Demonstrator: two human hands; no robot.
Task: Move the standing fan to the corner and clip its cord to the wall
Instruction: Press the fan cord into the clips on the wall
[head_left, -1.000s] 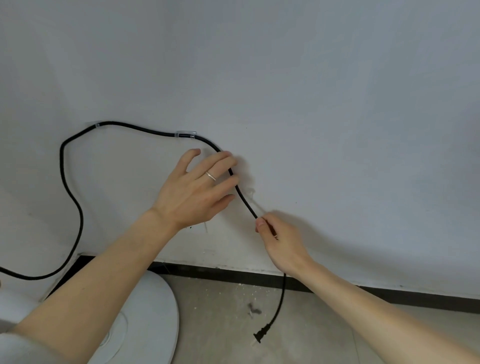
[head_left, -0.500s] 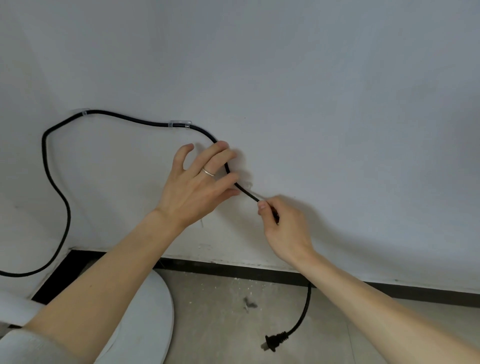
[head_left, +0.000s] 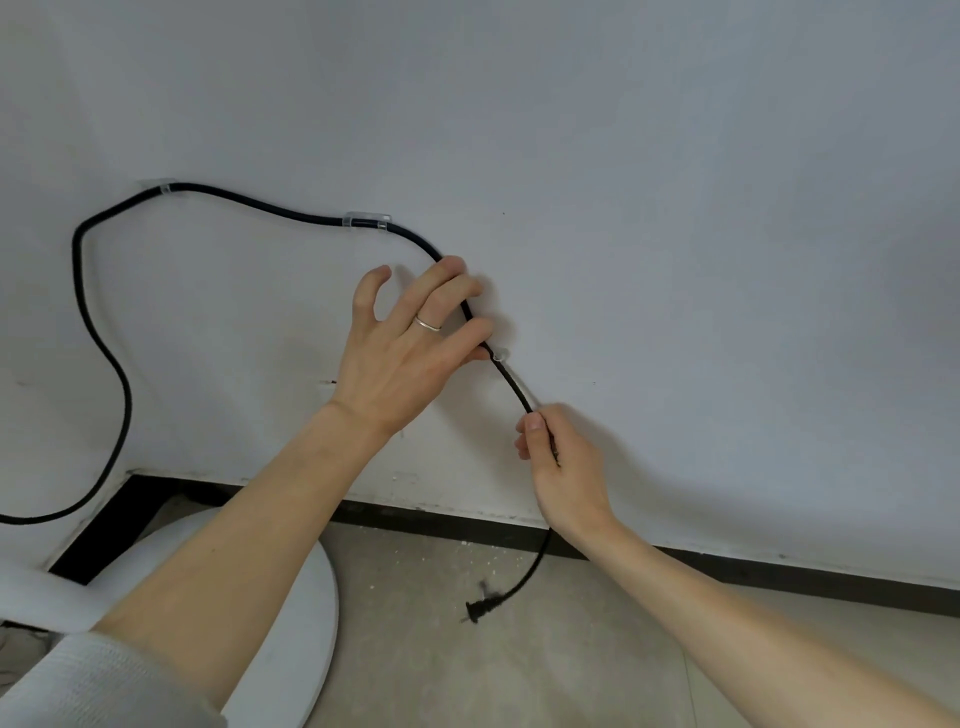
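Note:
The fan's black cord (head_left: 270, 208) runs along the white wall (head_left: 675, 234) through two clear clips, one at the upper left (head_left: 165, 187) and one further right (head_left: 368, 221). A third clear clip (head_left: 500, 356) sits on the wall by my left fingertips, with the cord passing over it. My left hand (head_left: 410, 343) presses the cord against the wall with spread fingers. My right hand (head_left: 558, 457) pinches the cord lower down. The plug (head_left: 480, 608) dangles above the floor. The fan's white round base (head_left: 306, 613) stands at the lower left.
A black skirting strip (head_left: 779, 574) runs along the foot of the wall. The floor (head_left: 519, 675) is beige tile with white specks near the wall. The room corner lies at the left, where the cord drops down and out of view.
The cord now lies over a third clip beside my left fingertips. My right hand still pinches the cord, and the plug has swung back to the left.

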